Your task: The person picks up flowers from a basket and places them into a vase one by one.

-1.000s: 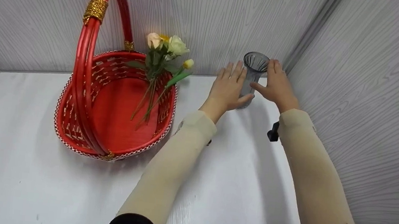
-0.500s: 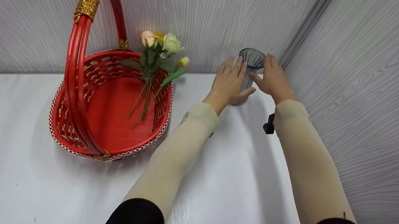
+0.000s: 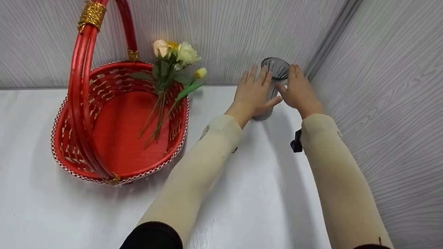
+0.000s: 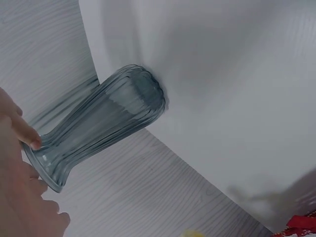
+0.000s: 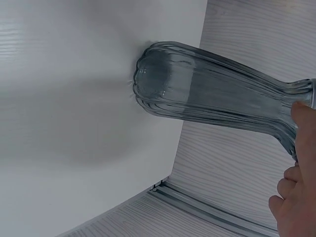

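Note:
A smoky grey fluted glass vase with a flared mouth stands upright at the back edge of the white table. My left hand is at its left side, fingers extended, covering part of the glass in the head view. In the left wrist view the thumb tip meets the vase just below the rim. From the right, my right hand lies against the upper part with straight fingers. Its thumb overlaps the neck of the vase in the right wrist view.
A red woven basket with a tall gold-bound handle stands at left on the table. Artificial flowers lean in it, stems inside, blooms above the back rim. Grey wood-grain walls close off the back and right side.
The head view has shifted slightly, so basket and vase sit farther left in it. My left hand now overlaps the vase a little more. The vase keeps its place beside the back wall.

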`<state>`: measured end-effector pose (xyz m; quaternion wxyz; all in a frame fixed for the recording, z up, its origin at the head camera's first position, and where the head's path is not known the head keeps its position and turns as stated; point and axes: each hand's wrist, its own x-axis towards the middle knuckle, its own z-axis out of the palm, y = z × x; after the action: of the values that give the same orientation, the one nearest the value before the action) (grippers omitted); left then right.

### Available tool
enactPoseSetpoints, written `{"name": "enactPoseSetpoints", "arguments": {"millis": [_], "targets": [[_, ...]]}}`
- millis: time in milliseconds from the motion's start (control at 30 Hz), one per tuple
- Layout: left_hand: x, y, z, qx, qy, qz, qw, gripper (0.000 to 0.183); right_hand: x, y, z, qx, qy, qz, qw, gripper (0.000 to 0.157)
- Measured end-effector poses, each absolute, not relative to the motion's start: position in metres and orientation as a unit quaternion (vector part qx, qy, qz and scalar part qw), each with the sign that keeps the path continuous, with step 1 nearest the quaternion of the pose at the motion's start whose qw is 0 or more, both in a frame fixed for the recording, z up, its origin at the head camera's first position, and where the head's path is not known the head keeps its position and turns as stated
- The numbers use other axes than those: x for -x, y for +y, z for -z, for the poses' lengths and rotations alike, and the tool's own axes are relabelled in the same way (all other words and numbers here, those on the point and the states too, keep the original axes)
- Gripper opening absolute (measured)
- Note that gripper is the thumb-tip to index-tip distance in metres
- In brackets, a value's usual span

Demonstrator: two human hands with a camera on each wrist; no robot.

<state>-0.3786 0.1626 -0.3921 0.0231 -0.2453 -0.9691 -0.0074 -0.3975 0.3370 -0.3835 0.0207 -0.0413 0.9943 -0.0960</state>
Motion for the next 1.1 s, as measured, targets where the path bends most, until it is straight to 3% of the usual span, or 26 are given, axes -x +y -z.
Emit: {"name": "enactPoseSetpoints", "arguments": {"millis": [500,767,1100], "targets": [[0.374,0.153,0.391,0.251,-0.967,0.039,0.028,0.092,0.392,0.334,0.383,0.057,0.993,0.098,0.027,0.087],[0.377,0.138,0.397,0.261,-0.963,0.028,0.057,0.088,0.39,0.328,0.385,0.081,0.993,0.081,0.019,0.087],[0.387,0.118,0.398,0.235,-0.971,0.036,0.036,0.083,0.383,0.318,0.391,0.122,0.991,0.058,0.001,0.084]]}}
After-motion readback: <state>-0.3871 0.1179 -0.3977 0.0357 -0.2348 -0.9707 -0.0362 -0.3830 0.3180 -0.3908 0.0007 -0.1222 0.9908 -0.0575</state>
